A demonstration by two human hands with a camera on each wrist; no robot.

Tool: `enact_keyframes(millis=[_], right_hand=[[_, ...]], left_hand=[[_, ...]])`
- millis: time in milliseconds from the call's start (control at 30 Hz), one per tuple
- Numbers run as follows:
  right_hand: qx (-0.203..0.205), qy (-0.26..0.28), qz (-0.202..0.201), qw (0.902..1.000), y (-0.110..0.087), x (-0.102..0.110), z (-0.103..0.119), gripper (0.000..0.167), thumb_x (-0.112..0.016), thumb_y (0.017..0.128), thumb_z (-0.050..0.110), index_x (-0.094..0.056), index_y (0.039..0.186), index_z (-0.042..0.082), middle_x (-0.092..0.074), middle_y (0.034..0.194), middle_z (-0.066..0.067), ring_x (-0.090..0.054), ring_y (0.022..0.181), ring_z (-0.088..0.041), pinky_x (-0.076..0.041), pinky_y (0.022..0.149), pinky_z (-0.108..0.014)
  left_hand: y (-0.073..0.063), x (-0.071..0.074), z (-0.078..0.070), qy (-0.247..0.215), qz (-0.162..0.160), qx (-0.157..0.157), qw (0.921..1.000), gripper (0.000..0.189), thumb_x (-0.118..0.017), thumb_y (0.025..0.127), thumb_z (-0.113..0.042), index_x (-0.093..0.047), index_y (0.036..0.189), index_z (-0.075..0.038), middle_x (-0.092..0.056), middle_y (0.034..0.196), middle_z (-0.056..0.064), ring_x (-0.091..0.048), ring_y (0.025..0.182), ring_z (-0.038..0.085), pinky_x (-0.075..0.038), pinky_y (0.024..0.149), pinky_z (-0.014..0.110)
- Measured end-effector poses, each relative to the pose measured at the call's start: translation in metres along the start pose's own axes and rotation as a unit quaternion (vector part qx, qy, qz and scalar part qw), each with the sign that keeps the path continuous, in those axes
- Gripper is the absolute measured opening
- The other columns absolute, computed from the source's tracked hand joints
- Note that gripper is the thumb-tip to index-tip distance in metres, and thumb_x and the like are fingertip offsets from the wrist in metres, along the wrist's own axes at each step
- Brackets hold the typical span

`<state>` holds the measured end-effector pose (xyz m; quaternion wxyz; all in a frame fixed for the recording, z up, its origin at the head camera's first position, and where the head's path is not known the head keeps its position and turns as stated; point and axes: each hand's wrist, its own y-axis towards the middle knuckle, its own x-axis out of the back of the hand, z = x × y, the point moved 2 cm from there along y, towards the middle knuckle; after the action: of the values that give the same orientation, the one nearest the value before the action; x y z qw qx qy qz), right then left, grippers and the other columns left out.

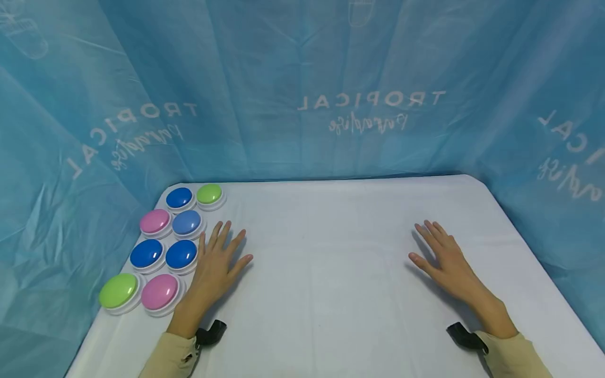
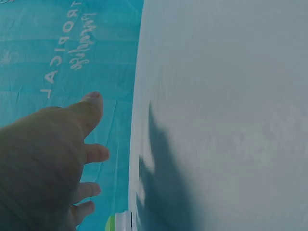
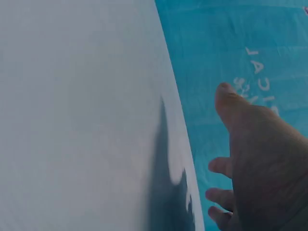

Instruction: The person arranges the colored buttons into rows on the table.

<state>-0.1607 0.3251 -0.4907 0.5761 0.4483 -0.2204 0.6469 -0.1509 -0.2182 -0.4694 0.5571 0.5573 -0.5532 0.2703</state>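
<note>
My left hand [image 1: 215,270] hovers over the white table with its fingers spread, just right of a group of round push buttons. Nearest to it are a dark blue button [image 1: 181,254] and a pink button [image 1: 159,292], both in white bases. Behind these sit a lighter blue button [image 1: 186,222] and a green button [image 1: 209,193]. My right hand [image 1: 446,262] is held over the table's right side, fingers straight and apart, with nothing in it. Both wrist views show a hand's shadow on the cloth; a green button [image 2: 111,223] peeks in at the bottom of the left one.
The outer column holds a blue button [image 1: 179,197], a pink button [image 1: 155,221], another blue button [image 1: 146,253] and a large green button [image 1: 118,290] along the left edge. A blue curtain [image 1: 302,142] with mirrored lettering surrounds the white table [image 1: 326,283] at back and sides.
</note>
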Motion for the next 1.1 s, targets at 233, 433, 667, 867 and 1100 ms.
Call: enact_keyframes(millis=[233,433,667,867,1100], right_hand=[[0.030,0.006,0.023,0.9993,-0.004,-0.022,0.020,0.079,-0.072,0.098,0.038,-0.038,0.164,0.013,-0.030,0.170,-0.023,-0.018,0.161,-0.044,-0.005,0.130,-0.066],[0.064,0.000,0.021,0.9977,-0.006,-0.039,0.042,0.077,-0.074,0.097,0.039,-0.042,0.162,0.013,-0.033,0.170,-0.021,-0.023,0.160,-0.044,-0.009,0.131,-0.062],[0.107,-0.017,0.031,0.9937,-0.004,-0.062,0.074,0.077,-0.074,0.096,0.045,-0.046,0.159,0.013,-0.037,0.169,-0.019,-0.028,0.158,-0.043,-0.015,0.132,-0.058],[0.134,-0.022,0.047,0.9896,0.004,-0.082,0.098,0.077,-0.070,0.097,0.051,-0.045,0.161,0.016,-0.035,0.171,-0.015,-0.028,0.160,-0.039,-0.015,0.132,-0.053],[0.178,-0.013,0.076,0.9810,0.019,-0.112,0.137,0.078,-0.062,0.100,0.058,-0.041,0.163,0.016,-0.031,0.173,-0.011,-0.024,0.162,-0.033,-0.019,0.131,-0.057]], left_hand=[[-0.005,-0.003,-0.005,-0.013,0.017,0.007,0.9997,0.065,-0.069,0.098,-0.042,-0.055,0.153,-0.011,-0.034,0.168,0.025,-0.023,0.158,0.048,-0.016,0.126,0.071],[-0.013,-0.006,-0.012,-0.046,0.022,0.005,0.9987,0.065,-0.070,0.098,-0.041,-0.055,0.153,-0.009,-0.033,0.169,0.025,-0.022,0.159,0.046,-0.016,0.128,0.069],[-0.030,-0.008,-0.023,-0.064,0.000,-0.005,0.9980,0.063,-0.073,0.096,-0.038,-0.059,0.149,-0.008,-0.040,0.165,0.025,-0.032,0.155,0.046,-0.025,0.124,0.070],[-0.047,-0.008,-0.027,-0.100,-0.018,0.005,0.9948,0.056,-0.075,0.096,-0.035,-0.063,0.143,-0.006,-0.046,0.160,0.024,-0.041,0.149,0.046,-0.029,0.121,0.070],[-0.067,-0.002,-0.023,-0.126,-0.026,0.073,0.9890,0.044,-0.075,0.098,-0.035,-0.070,0.134,-0.010,-0.058,0.152,0.014,-0.052,0.141,0.039,-0.042,0.114,0.064]])
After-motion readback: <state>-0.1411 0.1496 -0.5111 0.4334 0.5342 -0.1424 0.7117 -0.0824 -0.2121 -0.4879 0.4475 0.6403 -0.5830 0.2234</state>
